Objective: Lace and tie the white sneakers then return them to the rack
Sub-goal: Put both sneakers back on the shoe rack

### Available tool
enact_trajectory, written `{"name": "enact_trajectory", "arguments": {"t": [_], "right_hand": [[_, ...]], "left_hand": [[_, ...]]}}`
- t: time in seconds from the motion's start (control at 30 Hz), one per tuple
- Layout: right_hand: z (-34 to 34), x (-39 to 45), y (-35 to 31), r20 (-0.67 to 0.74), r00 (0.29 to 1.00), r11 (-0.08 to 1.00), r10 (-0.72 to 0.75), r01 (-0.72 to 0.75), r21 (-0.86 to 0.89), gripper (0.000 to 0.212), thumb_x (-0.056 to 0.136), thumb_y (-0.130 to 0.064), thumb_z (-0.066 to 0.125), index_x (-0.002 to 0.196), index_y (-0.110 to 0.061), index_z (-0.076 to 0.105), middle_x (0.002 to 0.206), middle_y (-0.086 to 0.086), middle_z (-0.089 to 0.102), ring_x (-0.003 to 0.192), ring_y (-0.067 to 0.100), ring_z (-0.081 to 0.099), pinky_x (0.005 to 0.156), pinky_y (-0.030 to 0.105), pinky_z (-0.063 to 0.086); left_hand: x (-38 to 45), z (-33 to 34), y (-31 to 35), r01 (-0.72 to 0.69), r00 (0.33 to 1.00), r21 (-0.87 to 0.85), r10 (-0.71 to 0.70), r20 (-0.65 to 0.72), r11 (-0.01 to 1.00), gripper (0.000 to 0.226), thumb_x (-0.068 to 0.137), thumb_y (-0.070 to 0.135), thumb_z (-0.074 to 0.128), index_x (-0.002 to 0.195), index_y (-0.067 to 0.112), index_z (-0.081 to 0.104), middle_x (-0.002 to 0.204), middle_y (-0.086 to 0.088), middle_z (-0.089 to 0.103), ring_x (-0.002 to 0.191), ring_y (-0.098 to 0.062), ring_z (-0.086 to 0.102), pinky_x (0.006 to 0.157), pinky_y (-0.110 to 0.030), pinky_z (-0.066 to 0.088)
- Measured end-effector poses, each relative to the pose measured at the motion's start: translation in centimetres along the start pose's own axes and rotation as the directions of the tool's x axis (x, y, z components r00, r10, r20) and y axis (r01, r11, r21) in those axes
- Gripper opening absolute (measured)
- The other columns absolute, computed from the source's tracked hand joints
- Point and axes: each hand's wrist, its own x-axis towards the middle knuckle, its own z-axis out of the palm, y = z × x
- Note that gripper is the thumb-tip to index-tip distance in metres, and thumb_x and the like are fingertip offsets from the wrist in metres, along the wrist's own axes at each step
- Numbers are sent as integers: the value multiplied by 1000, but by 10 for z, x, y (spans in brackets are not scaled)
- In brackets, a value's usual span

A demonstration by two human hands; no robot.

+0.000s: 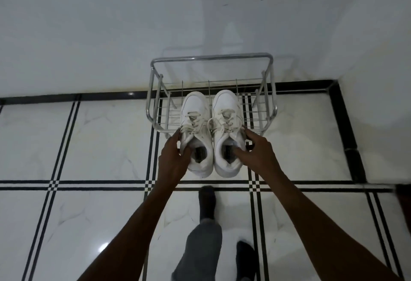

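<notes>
Two white sneakers sit side by side with their toes over the wire shelf of a chrome rack (pixel 155 111) and their heels toward me. The left sneaker (pixel 195 107) is gripped at its collar by my left hand (pixel 172 158), thumb inside the opening. My right hand (pixel 255 151) grips the right sneaker (pixel 226 105) the same way, thumb inside. Both shoes show laces threaded through the eyelets, with loose loops near the tongues.
The rack stands against a white wall (pixel 200 14) on a glossy white tiled floor (pixel 100 143) with black lines. My own legs, in grey trousers and dark socks (pixel 206 200), are below the shoes. A dark skirting strip (pixel 342 111) runs along the right.
</notes>
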Motion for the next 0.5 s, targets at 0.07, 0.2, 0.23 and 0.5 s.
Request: {"name": "enact_trajectory", "arguments": {"t": [0.07,0.2,0.23,0.5], "right_hand": [[0,23,-3,1,1000,1000,-2,2,21,67,80,-16,76,142,-22,53,132,-5,65,109,4,64,78,3,47],[1,92,-5,0,999,999,33,-33,26,68,83,-11,74,145,-17,48,128,-5,62,109,8,63,75,1,46],[3,109,-5,-6,999,999,42,-42,17,68,83,-9,74,145,-16,47,130,-3,62,108,8,62,72,0,47],[24,214,12,-2,998,997,56,-56,-45,73,83,-14,77,147,-11,43,141,9,58,124,15,57,84,7,46]], "left_hand": [[21,4,4,-1,1000,-16,1,10,1000,60,94,21,62,152,26,44,141,-3,61,117,-25,66,102,-42,53],[89,16,12,7,998,-19,-6,57,1000,64,92,23,63,152,27,43,142,-1,61,118,-25,67,98,-43,55],[107,18,14,3,997,-28,-1,72,1000,66,89,27,63,152,27,43,144,1,60,117,-24,67,97,-44,56],[219,41,-9,-3,992,-46,9,123,999,73,84,46,56,153,26,42,145,-3,59,120,-24,66,93,-50,59]]}}
